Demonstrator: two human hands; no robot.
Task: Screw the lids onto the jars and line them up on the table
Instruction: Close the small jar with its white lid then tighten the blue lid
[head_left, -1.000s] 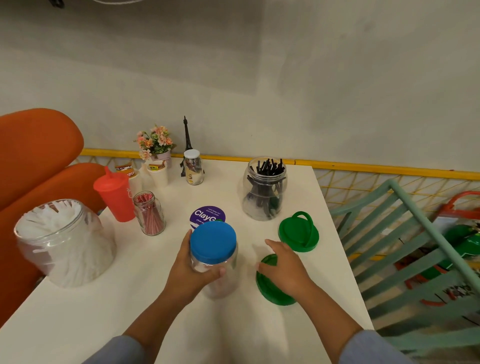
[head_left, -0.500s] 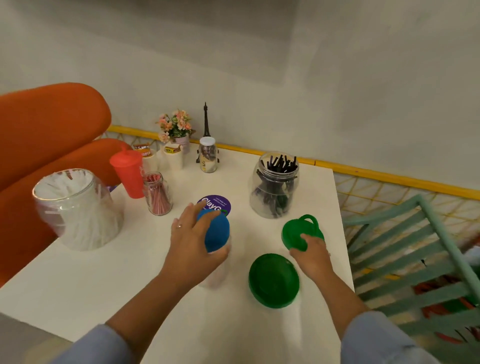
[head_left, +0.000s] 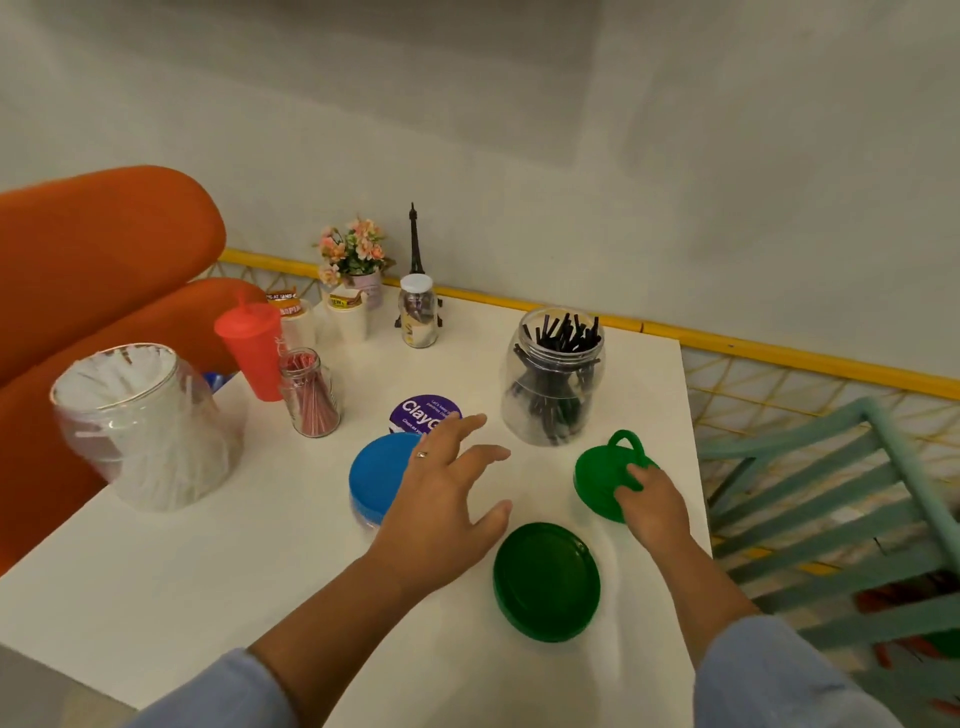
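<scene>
A clear jar with a blue lid stands mid-table. My left hand hovers just right of it, fingers spread, holding nothing. My right hand grips the near edge of a green lid with a loop handle. A flat green lid lies near the table's front between my arms. An open clear jar of black sticks stands behind the handled lid. A big open jar of white sticks sits at the left. A small jar of red sticks has no lid.
A purple ClayGo lid lies behind the blue-lidded jar. At the back stand a red tumbler, paper cups, a white-capped small jar, flowers and a tower figurine. Orange seat left, green chair beyond the table's right edge.
My left hand has let go of the blue-lidded jar and opened to its right. My right hand went from the flat green lid to the handled green lid and took hold of it.
</scene>
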